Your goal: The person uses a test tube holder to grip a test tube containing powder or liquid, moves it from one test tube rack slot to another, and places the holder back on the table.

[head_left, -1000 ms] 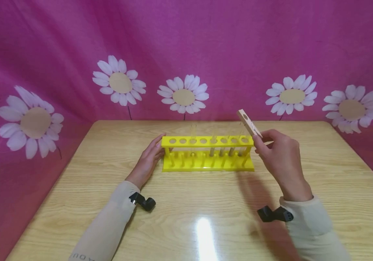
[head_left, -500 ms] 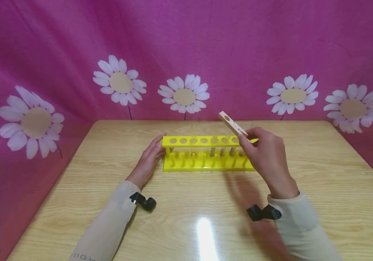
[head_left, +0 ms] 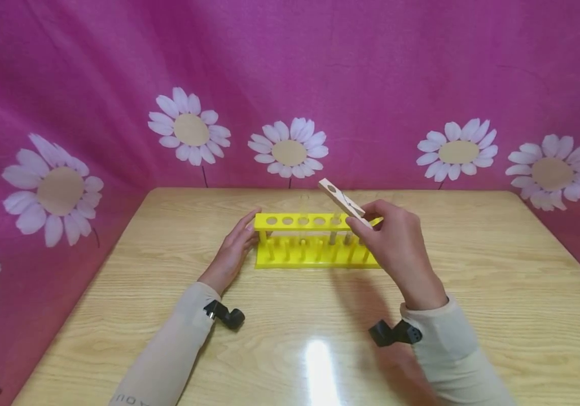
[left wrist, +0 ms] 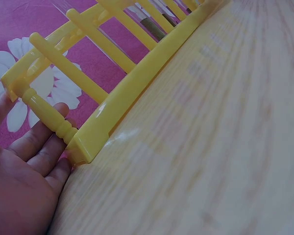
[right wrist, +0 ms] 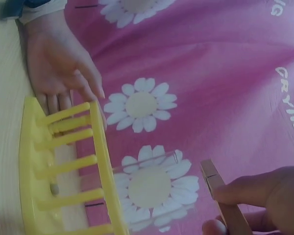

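Note:
A yellow test tube rack (head_left: 295, 263) stands on the wooden table, holding several clear test tubes. One tube (right wrist: 152, 161) looks empty; others toward the right have dark contents (left wrist: 152, 29) low down. At the rack's left end is my left hand (head_left: 231, 248), its extended fingers (left wrist: 34, 139) lying against and behind the end post. My right hand (head_left: 396, 248) pinches a wooden test tube holder (head_left: 342, 199), like a long clothes peg, between thumb and fingers. The holder slants up to the left above the rack's right half, apart from the tubes. This hand hides the rack's right end.
The light wooden table (head_left: 290, 316) extends around the rack on all sides. Behind and left of it hangs a magenta cloth (head_left: 371, 73) with large white daisies. Each sleeve cuff carries a black camera mount (head_left: 396, 332).
My right hand has moved left along the rack with the wooden test tube holder, from beyond the right end to over its right half. The left hand and rack have stayed put.

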Tool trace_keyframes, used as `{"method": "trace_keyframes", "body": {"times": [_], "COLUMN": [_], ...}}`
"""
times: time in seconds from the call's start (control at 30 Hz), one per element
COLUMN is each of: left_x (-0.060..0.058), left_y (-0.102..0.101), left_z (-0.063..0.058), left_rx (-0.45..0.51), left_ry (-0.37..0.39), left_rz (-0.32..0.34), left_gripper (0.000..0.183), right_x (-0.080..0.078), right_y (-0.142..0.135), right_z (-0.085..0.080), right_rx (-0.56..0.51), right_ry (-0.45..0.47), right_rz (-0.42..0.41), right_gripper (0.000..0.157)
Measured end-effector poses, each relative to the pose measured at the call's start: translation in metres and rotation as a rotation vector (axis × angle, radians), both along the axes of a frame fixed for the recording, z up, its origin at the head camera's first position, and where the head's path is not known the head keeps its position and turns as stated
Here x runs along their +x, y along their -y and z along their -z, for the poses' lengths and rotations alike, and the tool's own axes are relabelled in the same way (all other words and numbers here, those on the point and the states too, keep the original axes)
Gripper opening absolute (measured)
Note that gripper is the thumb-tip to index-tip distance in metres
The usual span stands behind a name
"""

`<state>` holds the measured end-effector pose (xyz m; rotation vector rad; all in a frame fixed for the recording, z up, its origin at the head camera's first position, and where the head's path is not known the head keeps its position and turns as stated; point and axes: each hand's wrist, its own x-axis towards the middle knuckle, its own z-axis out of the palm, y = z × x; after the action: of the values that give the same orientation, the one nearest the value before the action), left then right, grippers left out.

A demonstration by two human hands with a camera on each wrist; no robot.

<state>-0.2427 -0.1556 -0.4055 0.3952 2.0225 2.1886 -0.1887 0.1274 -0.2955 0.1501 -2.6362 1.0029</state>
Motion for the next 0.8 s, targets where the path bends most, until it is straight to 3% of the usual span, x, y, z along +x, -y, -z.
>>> {"method": "trace_keyframes", "body": {"times": [0.27,0.8], "left_x": [0.000,-0.002], "left_y": [-0.001,0.001], "left_z": [0.001,0.003], "left_rx": [0.007,0.015], "left_ry": [0.000,0.005], "left_rz": [-0.001,0.000], "left_gripper": [0.046,0.044], "right_x": [-0.002,-0.004], "right_y": [0.016,0.034], "right_z": [0.000,0.003], "right_rx": [0.046,0.045], "right_ry": [-0.071,-0.089], "right_rz": [0.004,0.018], "right_gripper": [0.024,0.024]}}
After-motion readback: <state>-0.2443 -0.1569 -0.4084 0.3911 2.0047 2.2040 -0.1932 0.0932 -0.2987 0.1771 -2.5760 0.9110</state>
